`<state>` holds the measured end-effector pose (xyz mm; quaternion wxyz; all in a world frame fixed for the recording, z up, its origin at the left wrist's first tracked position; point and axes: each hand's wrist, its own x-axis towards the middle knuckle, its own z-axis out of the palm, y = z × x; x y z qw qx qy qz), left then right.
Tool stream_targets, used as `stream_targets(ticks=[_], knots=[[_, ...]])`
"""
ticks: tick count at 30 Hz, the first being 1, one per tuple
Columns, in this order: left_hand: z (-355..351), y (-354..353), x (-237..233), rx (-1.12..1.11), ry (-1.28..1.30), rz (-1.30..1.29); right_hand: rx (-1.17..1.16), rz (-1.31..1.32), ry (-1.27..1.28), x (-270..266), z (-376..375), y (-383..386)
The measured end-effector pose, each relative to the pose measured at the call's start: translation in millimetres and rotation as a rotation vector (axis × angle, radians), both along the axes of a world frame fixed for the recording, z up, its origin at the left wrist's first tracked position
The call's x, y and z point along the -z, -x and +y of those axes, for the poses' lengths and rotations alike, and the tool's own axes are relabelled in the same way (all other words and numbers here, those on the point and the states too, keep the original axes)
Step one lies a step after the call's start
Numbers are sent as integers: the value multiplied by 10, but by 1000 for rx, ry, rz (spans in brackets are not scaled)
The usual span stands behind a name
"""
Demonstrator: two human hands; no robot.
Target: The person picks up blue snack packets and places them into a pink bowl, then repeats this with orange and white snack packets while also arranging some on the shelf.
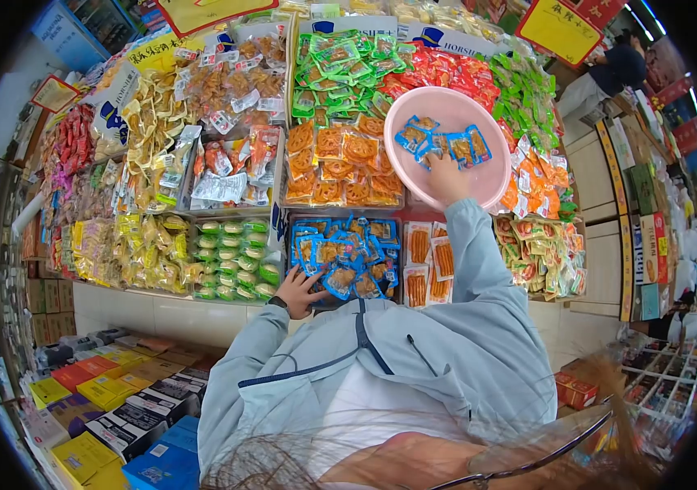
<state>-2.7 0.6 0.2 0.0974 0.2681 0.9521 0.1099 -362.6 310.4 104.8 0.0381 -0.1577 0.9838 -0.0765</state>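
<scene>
My right hand reaches into a pink plastic basin that sits over the snack bins. Its fingers are closed at the edge of a blue snack packet. Beside it in the basin lie a few more blue packets. My left hand, with a dark band on the wrist, rests with fingers spread at the front left corner of a bin. That bin is filled with the same kind of blue packets. The fingertips of my right hand are partly hidden by the angle.
Around the basin are bins of orange packets, green packets, red packets and green-and-white packets. Sausage-like sticks lie right of the blue bin. Stacked boxes stand at lower left. A person is at upper right.
</scene>
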Motion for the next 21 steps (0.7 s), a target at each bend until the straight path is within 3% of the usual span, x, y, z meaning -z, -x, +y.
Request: stream_targets(ticks=[4, 7, 10, 13, 16, 21], knots=[[17, -36, 11, 5, 23, 29, -99, 73, 13, 34, -19, 19], [-5, -21, 20, 7, -6, 8, -45, -94, 276, -91, -22, 159], [-10, -12, 28, 3, -1, -11, 12, 16, 610, -348, -36, -85], [-4, -6, 25, 11, 14, -24, -83, 127, 800, -859, -332, -784], [-14, -17, 32, 13, -10, 4, -384, -122, 966, -697, -650, -1321], [5, -28, -5, 5, -61, 116, -648, -149, 371, 171, -998, -2032]])
